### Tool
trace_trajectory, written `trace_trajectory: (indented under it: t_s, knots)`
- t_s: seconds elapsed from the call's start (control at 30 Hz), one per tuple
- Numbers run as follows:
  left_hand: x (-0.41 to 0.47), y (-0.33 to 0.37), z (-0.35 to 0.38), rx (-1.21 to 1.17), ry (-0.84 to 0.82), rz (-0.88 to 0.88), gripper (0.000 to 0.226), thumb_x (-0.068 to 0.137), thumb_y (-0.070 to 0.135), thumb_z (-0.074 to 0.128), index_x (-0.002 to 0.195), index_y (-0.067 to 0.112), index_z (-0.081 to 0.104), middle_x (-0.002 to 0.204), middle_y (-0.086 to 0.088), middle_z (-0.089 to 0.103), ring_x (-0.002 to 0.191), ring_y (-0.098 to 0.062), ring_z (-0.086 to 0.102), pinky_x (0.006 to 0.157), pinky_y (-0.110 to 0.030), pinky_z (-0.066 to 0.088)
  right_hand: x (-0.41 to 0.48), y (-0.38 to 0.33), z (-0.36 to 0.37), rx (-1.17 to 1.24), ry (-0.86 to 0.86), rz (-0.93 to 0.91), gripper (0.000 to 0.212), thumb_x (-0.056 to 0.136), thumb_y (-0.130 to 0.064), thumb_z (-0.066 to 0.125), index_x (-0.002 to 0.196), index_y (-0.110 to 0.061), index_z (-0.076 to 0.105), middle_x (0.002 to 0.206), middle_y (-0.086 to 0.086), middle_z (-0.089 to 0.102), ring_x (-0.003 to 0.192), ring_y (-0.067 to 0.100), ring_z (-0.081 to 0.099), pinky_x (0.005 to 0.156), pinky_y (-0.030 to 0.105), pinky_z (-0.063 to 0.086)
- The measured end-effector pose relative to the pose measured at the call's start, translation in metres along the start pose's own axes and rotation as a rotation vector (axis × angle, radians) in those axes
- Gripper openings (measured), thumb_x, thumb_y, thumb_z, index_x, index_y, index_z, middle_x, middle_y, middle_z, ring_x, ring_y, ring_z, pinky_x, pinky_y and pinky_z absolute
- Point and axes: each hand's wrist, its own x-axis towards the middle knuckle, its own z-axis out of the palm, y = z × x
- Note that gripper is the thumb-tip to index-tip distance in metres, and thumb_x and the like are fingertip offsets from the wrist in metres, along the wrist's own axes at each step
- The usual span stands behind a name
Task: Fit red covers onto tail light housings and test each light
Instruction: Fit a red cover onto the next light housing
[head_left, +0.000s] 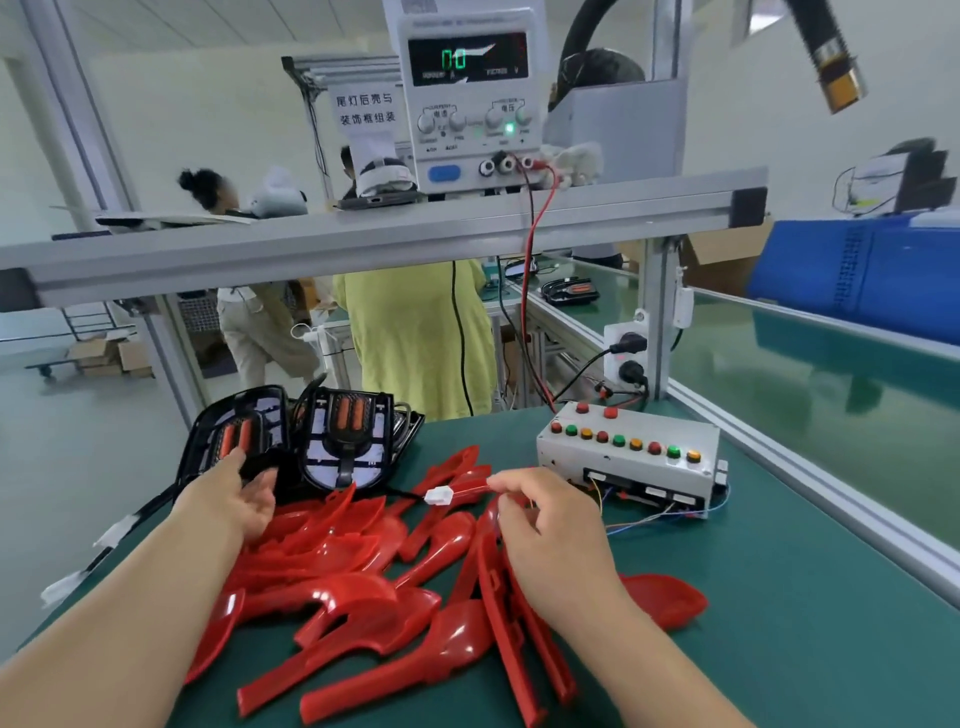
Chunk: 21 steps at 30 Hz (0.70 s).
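Several red covers (363, 613) lie heaped on the green table in front of me. Behind them stand black tail light housings, one at the left (234, 431) and one in the middle (348, 441), each with orange inserts. My left hand (241, 499) rests with relaxed fingers against the bottom edge of the left housing. My right hand (550, 525) pinches the wires just behind a white connector (438, 496), which hangs over the covers. A black cable runs from that connector toward the housings.
A grey test box (628, 457) with coloured buttons sits right of the covers, thin wires trailing from it. A power supply (467, 98) reading 00 stands on the shelf rail above. The conveyor (810, 374) runs along the right. People stand beyond the bench.
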Motion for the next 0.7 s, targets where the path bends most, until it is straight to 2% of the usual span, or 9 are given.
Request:
trace_trajectory:
  t_s: [0.07,0.1,0.17,0.2,0.3,0.37,0.43,0.53,0.7]
  knots:
    - [0.003,0.000,-0.001,-0.010,0.002,0.017,0.042,0.102,0.035,0.052,0.140,0.020,0.048,0.093,-0.004,0.062,0.059,-0.002,0.055,0.048,-0.016,0.039,-0.001,-0.001,0.001,-0.009,-0.013,-0.009,0.025,0.096,-0.012,0.054,0.109,-0.024,0.073,0.105,-0.016,0.067,0.098,-0.001,0.060,0.091,0.016,0.045]
    - [0.004,-0.001,-0.002,-0.025,0.004,0.035,0.041,0.103,0.034,0.050,0.141,0.020,0.048,0.098,-0.004,0.064,0.061,0.000,0.058,0.045,-0.015,0.038,-0.001,-0.001,0.001,-0.015,-0.018,-0.014,0.025,0.095,-0.011,0.054,0.109,-0.022,0.073,0.106,-0.015,0.068,0.100,-0.001,0.059,0.092,0.016,0.044]
    - [0.007,0.000,-0.003,-0.075,0.013,0.105,0.041,0.104,0.033,0.047,0.143,0.022,0.045,0.120,-0.004,0.063,0.087,0.002,0.064,0.049,-0.016,0.043,-0.001,-0.001,0.002,-0.028,-0.032,-0.016,0.025,0.095,-0.011,0.054,0.109,-0.021,0.073,0.108,-0.013,0.068,0.103,0.000,0.059,0.093,0.015,0.044]
    - [0.008,0.001,-0.004,-0.096,0.009,0.151,0.041,0.104,0.033,0.047,0.143,0.021,0.044,0.123,-0.004,0.063,0.091,0.001,0.064,0.054,-0.018,0.046,-0.002,-0.001,0.002,-0.030,-0.038,-0.011,0.025,0.096,-0.011,0.054,0.110,-0.021,0.072,0.109,-0.013,0.068,0.103,0.000,0.059,0.094,0.015,0.043]
    - [-0.003,0.007,-0.003,-0.136,-0.057,0.272,0.034,0.104,0.033,0.048,0.134,0.017,0.049,0.093,0.002,0.063,0.071,-0.001,0.059,0.072,-0.019,0.053,-0.002,-0.002,0.001,-0.013,-0.040,0.001,0.026,0.096,-0.011,0.054,0.110,-0.022,0.072,0.109,-0.012,0.068,0.102,-0.001,0.058,0.090,0.007,0.040]
    - [-0.020,0.011,-0.001,-0.141,-0.120,0.323,0.023,0.103,0.033,0.050,0.120,0.019,0.054,0.086,0.004,0.061,0.071,-0.001,0.061,0.083,-0.019,0.053,-0.002,-0.003,0.001,-0.014,-0.035,-0.002,0.027,0.095,-0.010,0.054,0.111,-0.022,0.072,0.108,-0.012,0.068,0.101,-0.002,0.058,0.086,0.002,0.037]
    - [-0.041,0.010,0.002,-0.108,-0.182,0.365,0.019,0.101,0.034,0.053,0.113,0.019,0.056,0.087,0.003,0.064,0.070,-0.001,0.063,0.080,-0.020,0.053,-0.003,-0.004,0.001,-0.009,-0.034,-0.005,0.027,0.095,-0.011,0.056,0.112,-0.023,0.071,0.106,-0.014,0.067,0.099,-0.001,0.057,0.084,0.001,0.036]
    - [-0.077,-0.005,0.007,-0.045,-0.297,0.406,0.021,0.099,0.033,0.055,0.114,0.019,0.060,0.081,0.002,0.068,0.060,-0.002,0.065,0.063,-0.019,0.050,-0.004,-0.005,0.001,0.035,-0.032,0.002,0.024,0.093,-0.015,0.060,0.111,-0.027,0.072,0.101,-0.017,0.067,0.098,0.000,0.059,0.085,0.007,0.041]
    - [-0.133,-0.051,0.014,-0.004,-0.443,0.383,0.020,0.097,0.028,0.059,0.109,0.015,0.067,0.083,-0.004,0.076,0.071,-0.011,0.073,0.060,-0.022,0.055,-0.005,-0.008,0.000,0.366,-0.097,0.116,0.015,0.091,-0.025,0.068,0.105,-0.028,0.073,0.101,-0.012,0.073,0.098,0.004,0.067,0.088,0.024,0.053]
